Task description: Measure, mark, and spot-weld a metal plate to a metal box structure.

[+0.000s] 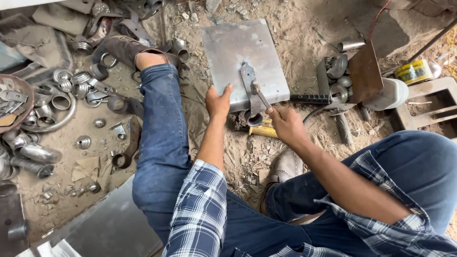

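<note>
The person sat on the sandy floor, legs in blue jeans spread to either side of a square grey metal plate. The left hand rested on the plate's near edge, fingers curled over it and thumb out — holding the plate. The right hand was closed around a thin metal tool, whose tip met a flat metal bracket lying on the plate between the two hands. The bracket's long axis ran away from the person, its ringed end overhanging the near edge and its flat end pointing toward the plate's centre. A yellow-handled tool lay just below the right hand. Left of the left hand, beyond the leg, lay scattered steel rings.
</note>
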